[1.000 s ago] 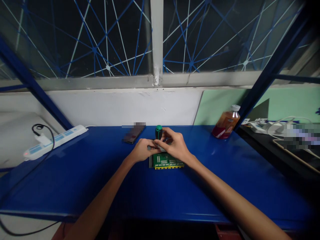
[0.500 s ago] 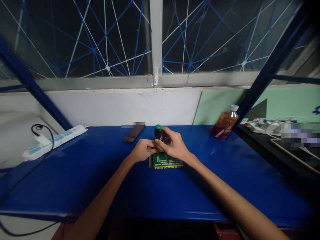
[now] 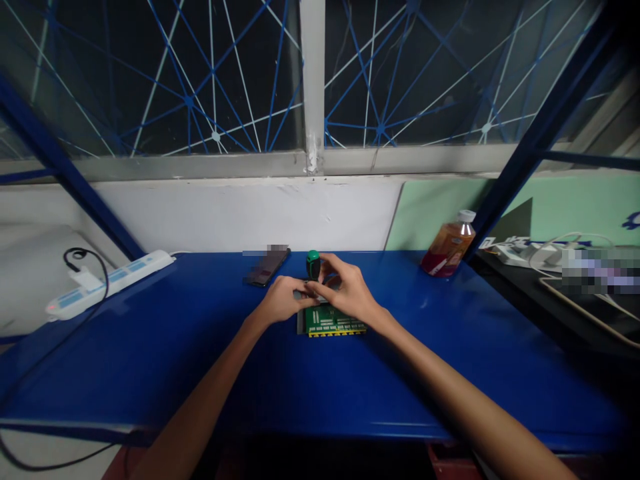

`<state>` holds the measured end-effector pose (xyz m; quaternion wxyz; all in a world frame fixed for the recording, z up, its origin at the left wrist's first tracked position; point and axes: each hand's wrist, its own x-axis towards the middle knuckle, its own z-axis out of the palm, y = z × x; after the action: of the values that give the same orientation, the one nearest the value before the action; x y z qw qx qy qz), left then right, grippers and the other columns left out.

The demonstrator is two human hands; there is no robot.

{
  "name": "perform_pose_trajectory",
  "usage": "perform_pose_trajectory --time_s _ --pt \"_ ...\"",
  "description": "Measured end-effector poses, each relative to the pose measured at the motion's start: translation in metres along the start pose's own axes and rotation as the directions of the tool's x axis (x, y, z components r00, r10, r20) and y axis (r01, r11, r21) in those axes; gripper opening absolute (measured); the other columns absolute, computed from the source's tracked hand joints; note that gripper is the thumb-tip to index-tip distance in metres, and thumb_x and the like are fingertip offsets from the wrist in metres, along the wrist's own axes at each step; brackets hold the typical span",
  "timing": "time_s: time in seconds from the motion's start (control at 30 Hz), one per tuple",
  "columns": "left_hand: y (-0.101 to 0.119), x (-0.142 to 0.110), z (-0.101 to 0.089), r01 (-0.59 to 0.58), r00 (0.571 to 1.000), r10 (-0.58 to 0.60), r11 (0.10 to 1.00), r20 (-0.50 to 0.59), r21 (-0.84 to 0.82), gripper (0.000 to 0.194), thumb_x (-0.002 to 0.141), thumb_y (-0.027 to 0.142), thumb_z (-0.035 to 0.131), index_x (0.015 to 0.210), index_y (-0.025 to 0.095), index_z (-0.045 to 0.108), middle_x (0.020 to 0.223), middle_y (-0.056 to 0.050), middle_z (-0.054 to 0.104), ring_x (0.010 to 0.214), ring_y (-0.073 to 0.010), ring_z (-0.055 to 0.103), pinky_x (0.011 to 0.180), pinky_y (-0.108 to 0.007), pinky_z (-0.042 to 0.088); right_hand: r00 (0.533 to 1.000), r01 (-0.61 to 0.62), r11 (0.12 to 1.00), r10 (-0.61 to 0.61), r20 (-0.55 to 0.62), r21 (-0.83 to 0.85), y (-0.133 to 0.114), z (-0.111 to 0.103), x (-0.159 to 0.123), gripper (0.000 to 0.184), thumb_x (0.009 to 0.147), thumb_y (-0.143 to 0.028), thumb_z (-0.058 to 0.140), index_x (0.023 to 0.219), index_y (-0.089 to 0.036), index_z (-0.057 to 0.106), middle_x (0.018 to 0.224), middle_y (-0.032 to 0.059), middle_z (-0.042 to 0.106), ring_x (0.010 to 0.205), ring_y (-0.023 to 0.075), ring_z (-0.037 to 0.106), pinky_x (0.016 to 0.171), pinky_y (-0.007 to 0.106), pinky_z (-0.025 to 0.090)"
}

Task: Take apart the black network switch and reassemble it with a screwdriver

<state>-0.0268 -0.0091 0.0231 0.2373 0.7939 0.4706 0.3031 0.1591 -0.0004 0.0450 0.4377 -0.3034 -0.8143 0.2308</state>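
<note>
A screwdriver with a green and black handle (image 3: 313, 265) stands nearly upright over the far left part of a green circuit board (image 3: 333, 320). My right hand (image 3: 347, 285) is closed around the lower handle with thumb and fingers. From the left, my left hand (image 3: 284, 299) meets it near the shaft, its fingers pinched together low by the board. What those left fingertips hold is hidden behind the hands, and so is the screwdriver's tip. Yellow connectors line the board's near edge, and a grey edge shows at its left.
On the blue table (image 3: 310, 387), a dark phone (image 3: 269, 267) lies behind my left hand. A white power strip (image 3: 113, 285) with a black cable is at far left. A drink bottle (image 3: 449, 245) stands at back right, near a black surface with cables (image 3: 555, 257).
The screwdriver's handle has tipped slightly to the left. Both hands stay in almost the same place over the board.
</note>
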Motion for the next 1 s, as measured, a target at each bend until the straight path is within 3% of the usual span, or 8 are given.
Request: perform_pose_trajectory --time_s 0.2,0.37,0.53,0.8,1.0 --pt "-0.0035 0.0000 0.0011 -0.011 1.000 0.011 1.000 -0.005 -0.016 0.017 0.075 0.028 0.066 0.078 0.014 0.076 0.069 -0.001 0.070 0.058 -0.0120 0.054 0.056 -0.022 0.036 1.000 0.005 0.998 -0.006 -0.014 -0.055 -0.0039 -0.0009 -0.0001 0.038 0.081 -0.037 0.061 0.113 -0.019 0.055 0.080 0.0025 0.061 0.070 0.0161 0.058 0.064 0.031 0.051" --pt "-0.0041 0.0003 0.0008 -0.031 0.999 0.031 0.999 0.024 -0.015 0.017 0.076 0.025 0.062 0.076 0.015 0.075 0.072 -0.001 0.071 0.060 -0.0123 0.054 0.058 -0.022 0.037 1.000 -0.002 0.999 0.002 0.014 0.044 -0.0012 -0.0018 -0.0005 0.045 0.081 -0.029 0.056 0.124 -0.017 0.050 0.092 0.0050 0.063 0.078 0.0173 0.062 0.064 0.030 0.053" --pt "-0.0035 0.0000 0.0001 -0.035 0.999 0.035 0.999 0.038 -0.001 0.017 0.077 0.026 0.062 0.076 0.015 0.075 0.070 -0.001 0.070 0.060 -0.0119 0.054 0.058 -0.022 0.038 0.999 -0.021 0.995 0.017 0.038 0.094 0.0015 -0.0013 -0.0005 0.045 0.079 -0.024 0.056 0.123 -0.015 0.050 0.091 0.0059 0.066 0.079 0.0181 0.064 0.065 0.031 0.054" --pt "0.0023 -0.0002 -0.0038 -0.037 0.999 0.037 0.999 -0.005 -0.022 0.018 0.074 0.030 0.067 0.076 0.013 0.075 0.068 -0.002 0.069 0.057 -0.0116 0.052 0.058 -0.023 0.038 1.000 -0.026 1.000 0.026 0.007 -0.013 -0.0007 0.0002 -0.0011 0.043 0.079 -0.034 0.062 0.118 -0.019 0.053 0.080 0.0018 0.062 0.067 0.0156 0.059 0.063 0.031 0.051" --pt "0.0033 -0.0001 -0.0033 -0.061 0.998 0.061 0.998 0.008 -0.031 0.016 0.076 0.026 0.063 0.077 0.013 0.074 0.071 -0.002 0.069 0.059 -0.0117 0.053 0.056 -0.022 0.037 1.000 0.012 1.000 -0.012 0.008 -0.007 -0.0048 -0.0016 -0.0013 0.040 0.081 -0.033 0.059 0.118 -0.019 0.053 0.087 0.0036 0.062 0.074 0.0168 0.060 0.065 0.031 0.052"
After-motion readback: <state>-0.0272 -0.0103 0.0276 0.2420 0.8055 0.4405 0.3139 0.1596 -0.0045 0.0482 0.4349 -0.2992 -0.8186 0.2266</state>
